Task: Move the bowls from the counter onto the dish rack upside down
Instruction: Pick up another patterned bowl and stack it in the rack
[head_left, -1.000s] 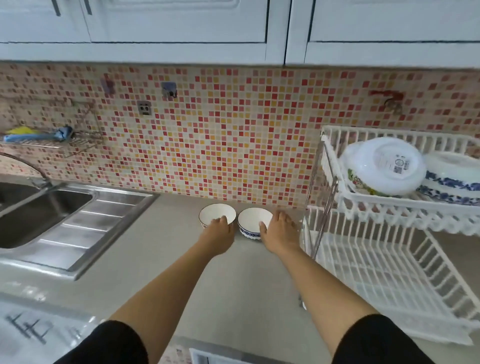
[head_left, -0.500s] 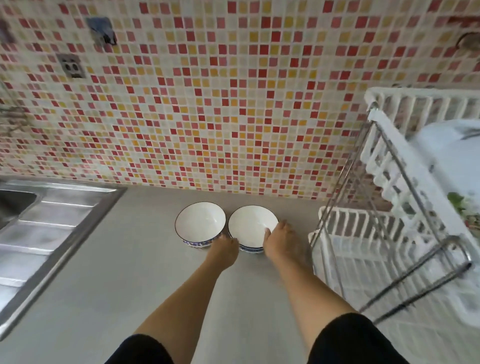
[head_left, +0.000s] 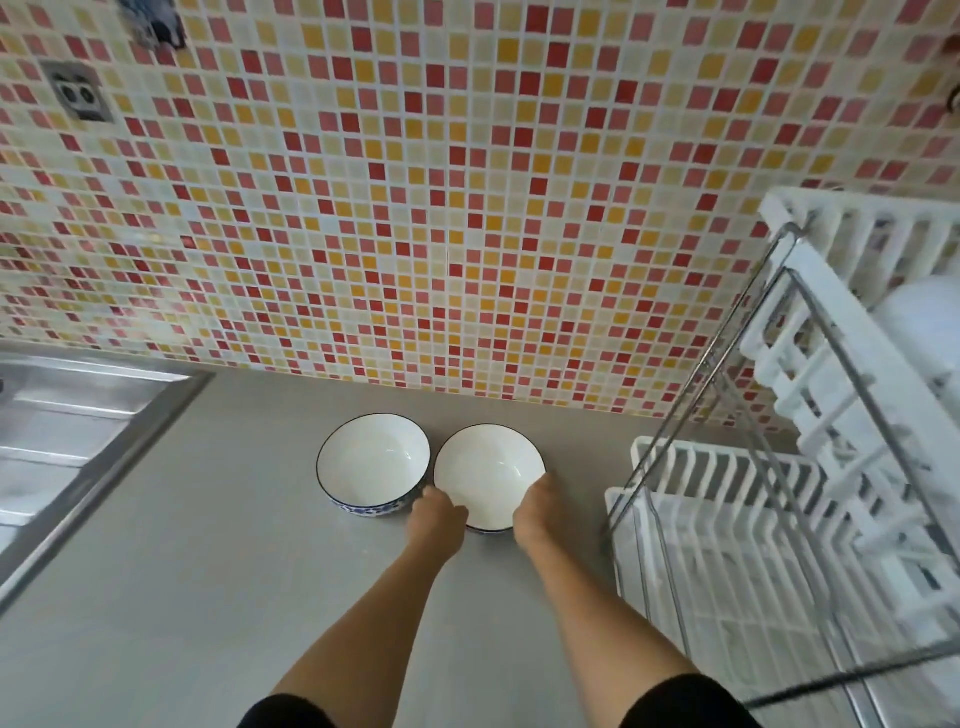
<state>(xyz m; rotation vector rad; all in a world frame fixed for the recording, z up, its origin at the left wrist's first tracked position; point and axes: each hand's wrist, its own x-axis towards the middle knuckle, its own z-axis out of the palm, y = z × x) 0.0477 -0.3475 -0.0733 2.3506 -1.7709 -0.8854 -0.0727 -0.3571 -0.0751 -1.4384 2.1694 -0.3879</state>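
Note:
Two white bowls with blue rims stand upright side by side on the grey counter (head_left: 208, 597), close to the tiled wall. The left bowl (head_left: 373, 460) shows a blue pattern on its outside and has no hand on it. The right bowl (head_left: 488, 470) touches it. My left hand (head_left: 436, 519) grips the near left rim of the right bowl, and my right hand (head_left: 535, 512) grips its near right rim. The white two-tier dish rack (head_left: 727, 519) stands just right of the bowls, and its lower tier shows bare slats.
A chrome frame (head_left: 691, 384) carries the rack's upper tier (head_left: 831, 364), where a white dish (head_left: 930, 322) rests. A steel sink drainboard (head_left: 78, 415) lies at the left. A socket (head_left: 78, 96) sits on the mosaic wall.
The camera has come closer and tilted down. My left hand has shifted right, from the left bowl to the right bowl's rim. My right hand stays on the right bowl.

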